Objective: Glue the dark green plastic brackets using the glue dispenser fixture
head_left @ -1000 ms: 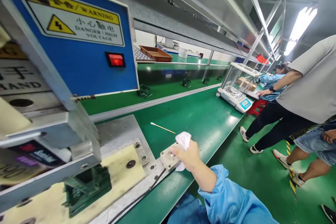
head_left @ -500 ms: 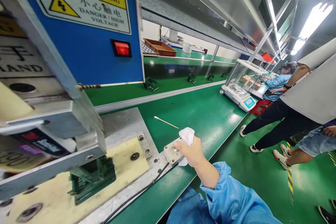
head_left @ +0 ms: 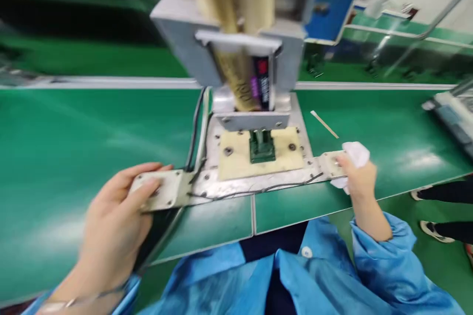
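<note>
My left hand [head_left: 118, 211] rests on the left button block [head_left: 162, 191] of a press machine, thumb pressed on top and fingers curled round its edge. My right hand [head_left: 357, 177] grips a crumpled white cloth [head_left: 355, 153] and presses a finger on the right button block [head_left: 330, 163]. Between the blocks lies a steel base plate [head_left: 254, 182] with a beige pad [head_left: 236, 157] and a green part [head_left: 261, 146] under the press head [head_left: 247, 69]. Both blue sleeves show at the bottom.
A thin wooden stick [head_left: 324, 124] lies on the green bench [head_left: 74, 133] right of the press. Black cables [head_left: 197, 128] run along the plate. A scale's edge [head_left: 449, 113] sits far right. Another person's shoes [head_left: 436, 230] stand on the floor at right.
The view swung left and down from the side of the machine to face it head-on. My left hand has come into view on the left button block; my right hand stays on the right block with the cloth.
</note>
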Motion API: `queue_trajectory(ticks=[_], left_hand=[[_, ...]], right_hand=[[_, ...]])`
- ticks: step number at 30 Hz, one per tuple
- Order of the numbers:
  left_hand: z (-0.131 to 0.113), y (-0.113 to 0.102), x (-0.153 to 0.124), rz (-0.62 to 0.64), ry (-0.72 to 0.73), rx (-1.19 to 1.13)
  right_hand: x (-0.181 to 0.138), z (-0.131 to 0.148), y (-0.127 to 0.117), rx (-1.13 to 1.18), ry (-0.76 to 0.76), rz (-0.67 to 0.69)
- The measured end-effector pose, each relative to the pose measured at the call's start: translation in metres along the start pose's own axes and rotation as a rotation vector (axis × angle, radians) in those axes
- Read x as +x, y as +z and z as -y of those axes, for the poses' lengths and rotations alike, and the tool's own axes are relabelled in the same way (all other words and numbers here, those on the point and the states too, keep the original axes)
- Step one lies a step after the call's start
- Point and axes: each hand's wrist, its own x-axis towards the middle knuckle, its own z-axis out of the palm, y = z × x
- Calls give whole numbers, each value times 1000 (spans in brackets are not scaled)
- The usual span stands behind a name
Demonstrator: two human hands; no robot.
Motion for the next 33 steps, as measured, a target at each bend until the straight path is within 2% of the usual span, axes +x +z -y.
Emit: queue_trajectory(ticks=[2, 5, 16, 33], left_hand=[[1, -2, -2, -48, -63, -108], [0, 5, -1, -52, -71, -168], [-1, 7, -6, -53, -11, -151], [-7, 8, -7, -59, -61, -179]], right_hand=[[2, -4, -2, 16, 6, -41], [3, -8, -4, 34, -33, -85], [-1, 8, -3, 180, -81, -89], [-3, 1, -6, 75, -37, -103]])
